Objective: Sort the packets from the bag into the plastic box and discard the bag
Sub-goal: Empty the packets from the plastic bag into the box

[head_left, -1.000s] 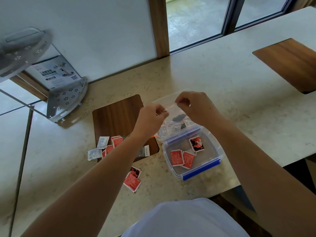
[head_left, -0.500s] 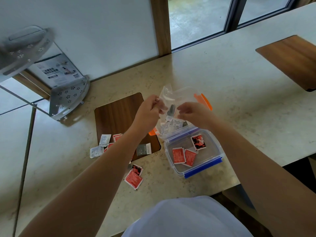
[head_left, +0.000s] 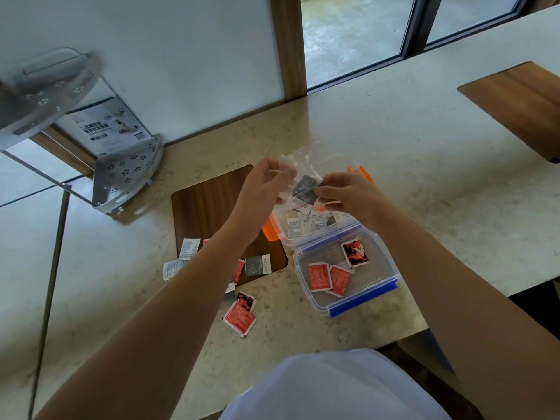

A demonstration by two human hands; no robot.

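A pale stone counter [head_left: 394, 140] fills most of the frame, running from lower left to upper right beneath a window, with a dark wooden inlay [head_left: 209, 204] at centre left. A person's two bare forearms reach up from the bottom edge and meet at centre frame. Just below and right of the hands sits the blue-clipped plastic box [head_left: 378, 286], lid off, its long axis running from upper left to lower right, with three red packets [head_left: 319, 275] inside. A second, orange-clipped box [head_left: 269, 231] lies behind it, partly hidden, holding white packets [head_left: 306, 222]. Between the hands hangs the clear plastic bag [head_left: 306, 160], held above the orange-clipped box. The left hand [head_left: 260, 189] pinches the bag's upper left edge closed between fingers and thumb. The right hand [head_left: 348, 195] grips a dark packet [head_left: 306, 187] through or at the bag's mouth; which one cannot be told. More loose packets [head_left: 241, 313] lie scattered at lower left of the hands. The blue-clipped box lies directly under the right wrist, so the right hand is nearer for the drop.
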